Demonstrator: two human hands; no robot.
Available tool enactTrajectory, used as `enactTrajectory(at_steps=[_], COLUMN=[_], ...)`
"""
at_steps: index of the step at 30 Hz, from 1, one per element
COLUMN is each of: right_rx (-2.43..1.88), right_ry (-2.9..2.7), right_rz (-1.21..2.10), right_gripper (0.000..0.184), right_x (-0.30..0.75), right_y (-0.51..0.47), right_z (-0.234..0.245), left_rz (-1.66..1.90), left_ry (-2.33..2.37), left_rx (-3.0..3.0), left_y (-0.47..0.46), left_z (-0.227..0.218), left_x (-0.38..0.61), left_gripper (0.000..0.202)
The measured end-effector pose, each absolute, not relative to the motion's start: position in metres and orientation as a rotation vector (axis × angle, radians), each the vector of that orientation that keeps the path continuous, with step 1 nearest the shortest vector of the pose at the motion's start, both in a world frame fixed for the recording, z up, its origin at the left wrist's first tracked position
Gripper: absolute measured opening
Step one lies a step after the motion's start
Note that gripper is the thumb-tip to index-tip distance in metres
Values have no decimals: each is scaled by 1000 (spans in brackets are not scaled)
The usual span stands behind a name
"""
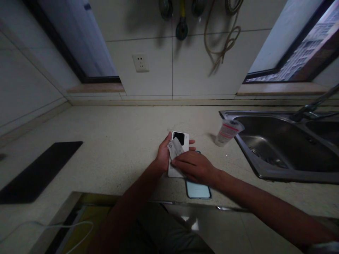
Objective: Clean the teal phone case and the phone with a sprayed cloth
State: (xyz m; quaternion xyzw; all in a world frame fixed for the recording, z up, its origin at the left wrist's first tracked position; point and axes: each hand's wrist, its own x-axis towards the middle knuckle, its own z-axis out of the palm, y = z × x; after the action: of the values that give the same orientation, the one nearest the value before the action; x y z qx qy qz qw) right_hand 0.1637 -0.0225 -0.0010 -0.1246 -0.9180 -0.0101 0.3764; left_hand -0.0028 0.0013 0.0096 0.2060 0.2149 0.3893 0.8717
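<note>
A white smartphone [186, 143] lies back-up in my left hand [162, 154], its dark camera block at the far end. My left fingers pass beneath it, and their tips show past its right edge. Pressed against the phone's back is a small grey cloth [175, 149], which my right hand [197, 165] pinches at its near end. Below my right hand, a second phone [198, 191] with a pale blue face rests on the counter near the front edge, partly covered by that hand.
A clear plastic cup [228, 133] with red print stands right of my hands, beside the steel sink [247, 158] with its faucet [308, 110]. At left lies a black rectangular mat [39, 173]. A white cable [76, 224] hangs near an opening below the counter [119, 141].
</note>
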Motion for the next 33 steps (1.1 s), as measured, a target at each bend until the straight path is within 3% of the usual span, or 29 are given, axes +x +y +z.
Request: enactTrajectory(at_steps=[17,28,33], right_rx=[-844,-768,-620], right_ry=[-2135,-2168,-2171], right_rz=[-58,16,9], right_gripper=[30,45,43], right_x=[181,178,177], right_y=[0,2,-2], right_z=[-5,-11,-4], left_rz=[927,874,873], left_ry=[528,505,462], left_rx=[324,289,321], left_y=[1,-3,-6], left_z=[13,15,10], left_x=[6,10,15], left_gripper=[49,48,46])
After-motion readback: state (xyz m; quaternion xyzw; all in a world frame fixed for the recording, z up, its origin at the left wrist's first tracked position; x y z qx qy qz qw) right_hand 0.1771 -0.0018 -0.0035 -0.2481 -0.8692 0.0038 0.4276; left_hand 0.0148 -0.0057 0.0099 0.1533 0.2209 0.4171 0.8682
